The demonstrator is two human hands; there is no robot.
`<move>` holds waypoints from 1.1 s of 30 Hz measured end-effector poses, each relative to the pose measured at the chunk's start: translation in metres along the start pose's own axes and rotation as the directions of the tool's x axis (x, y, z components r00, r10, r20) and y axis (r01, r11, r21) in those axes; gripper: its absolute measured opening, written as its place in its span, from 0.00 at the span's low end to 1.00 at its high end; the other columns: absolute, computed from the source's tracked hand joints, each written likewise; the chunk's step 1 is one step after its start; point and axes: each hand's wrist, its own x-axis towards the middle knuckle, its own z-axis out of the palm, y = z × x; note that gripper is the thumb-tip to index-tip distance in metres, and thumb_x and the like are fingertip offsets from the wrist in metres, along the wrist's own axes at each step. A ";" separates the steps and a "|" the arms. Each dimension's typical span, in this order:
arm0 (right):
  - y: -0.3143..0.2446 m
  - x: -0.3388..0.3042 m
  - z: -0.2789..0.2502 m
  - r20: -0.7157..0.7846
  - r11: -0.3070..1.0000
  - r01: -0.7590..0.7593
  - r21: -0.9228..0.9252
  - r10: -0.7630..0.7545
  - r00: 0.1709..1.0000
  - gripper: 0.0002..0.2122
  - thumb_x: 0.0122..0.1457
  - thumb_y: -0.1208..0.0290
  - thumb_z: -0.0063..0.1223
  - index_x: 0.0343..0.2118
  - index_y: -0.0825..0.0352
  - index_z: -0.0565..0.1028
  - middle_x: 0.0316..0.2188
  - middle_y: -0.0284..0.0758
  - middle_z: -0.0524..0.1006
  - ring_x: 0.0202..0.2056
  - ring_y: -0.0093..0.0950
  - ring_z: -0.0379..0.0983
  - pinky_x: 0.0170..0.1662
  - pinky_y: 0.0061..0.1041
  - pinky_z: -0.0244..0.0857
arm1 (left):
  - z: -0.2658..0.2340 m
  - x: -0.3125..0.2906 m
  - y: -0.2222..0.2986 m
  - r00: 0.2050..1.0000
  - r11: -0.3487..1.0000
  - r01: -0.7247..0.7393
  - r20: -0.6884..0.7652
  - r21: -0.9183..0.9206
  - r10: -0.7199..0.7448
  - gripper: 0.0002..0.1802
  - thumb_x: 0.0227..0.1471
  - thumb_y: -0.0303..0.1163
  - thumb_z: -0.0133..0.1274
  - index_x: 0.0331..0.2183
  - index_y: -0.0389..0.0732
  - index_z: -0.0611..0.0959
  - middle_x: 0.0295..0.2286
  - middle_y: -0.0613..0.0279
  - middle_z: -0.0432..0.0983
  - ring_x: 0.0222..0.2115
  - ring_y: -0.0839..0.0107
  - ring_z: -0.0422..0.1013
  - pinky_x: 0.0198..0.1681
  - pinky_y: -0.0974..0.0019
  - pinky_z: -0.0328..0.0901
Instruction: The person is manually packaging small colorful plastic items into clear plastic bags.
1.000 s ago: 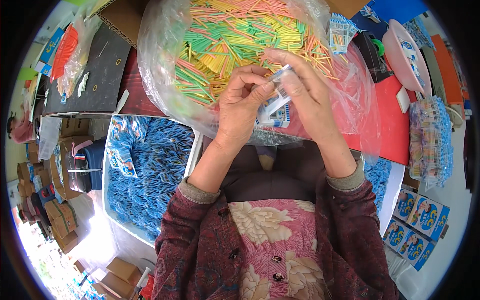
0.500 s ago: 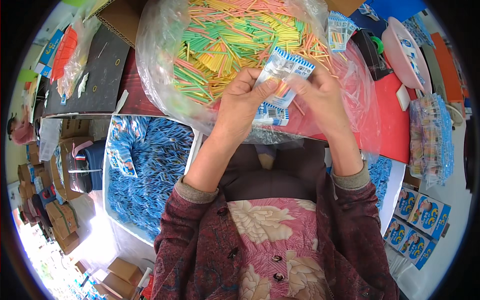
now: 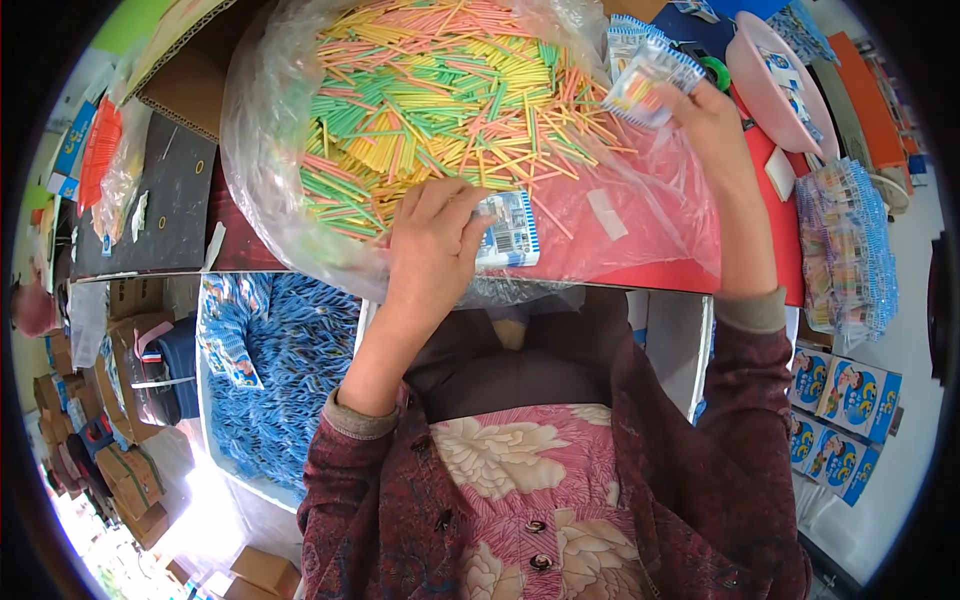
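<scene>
My right hand [image 3: 712, 130], at the far right of the table, pinches a small clear packet [image 3: 645, 88] with a blue-and-white striped edge and coloured sticks inside. It overlaps another striped packet [image 3: 632, 36] lying there. Near the table's front edge, my left hand [image 3: 430, 235] has its fingers closed at the left end of a flat blue-and-white packet [image 3: 512, 232]. How firmly it grips is hard to see. Beyond it, a big clear plastic bag [image 3: 262, 150] lies spread open, heaped with thin pink, yellow and green sticks [image 3: 430, 100].
A pink basin [image 3: 745, 70] with packets stands at the back right. Bundled filled packets [image 3: 845, 250] hang at the right edge. Below the table at left is a white-rimmed bin of blue packets [image 3: 285, 400]. A cardboard box [image 3: 185, 70] stands at the back left.
My right hand has carried the filled packet away from my left hand, to the far right. My left hand has come down to the packet at the table's front. The view has shifted slightly.
</scene>
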 end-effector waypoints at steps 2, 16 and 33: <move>0.015 0.026 -0.011 -0.084 0.986 -0.035 -0.166 0.021 0.996 0.11 0.56 0.67 0.52 0.39 0.67 0.76 0.28 0.26 0.76 0.27 0.13 0.67 0.30 0.15 0.61 | 0.004 -0.002 -0.002 1.000 0.995 -0.021 0.014 0.096 0.020 0.14 0.42 0.28 0.57 0.36 0.39 0.80 0.36 0.57 0.72 0.38 0.58 0.67 0.43 0.60 0.61; 0.076 0.078 0.011 -0.152 0.711 0.188 -0.678 -0.386 0.910 0.18 0.48 0.61 0.58 0.40 0.66 0.73 0.30 0.43 0.76 0.32 0.43 0.72 0.36 0.34 0.64 | 0.017 0.006 -0.013 0.998 0.993 0.017 0.053 0.120 -0.024 0.09 0.39 0.28 0.56 0.30 0.42 0.79 0.28 0.61 0.69 0.34 0.59 0.65 0.40 0.58 0.58; -0.006 -0.081 0.126 0.361 0.894 0.339 -0.294 -0.224 0.905 0.11 0.45 0.78 0.58 0.35 0.68 0.75 0.31 0.38 0.73 0.34 0.35 0.71 0.35 0.28 0.64 | 0.007 -0.001 -0.012 0.997 0.995 -0.012 0.076 0.098 0.004 0.13 0.41 0.30 0.56 0.33 0.41 0.77 0.31 0.61 0.68 0.36 0.59 0.65 0.40 0.57 0.57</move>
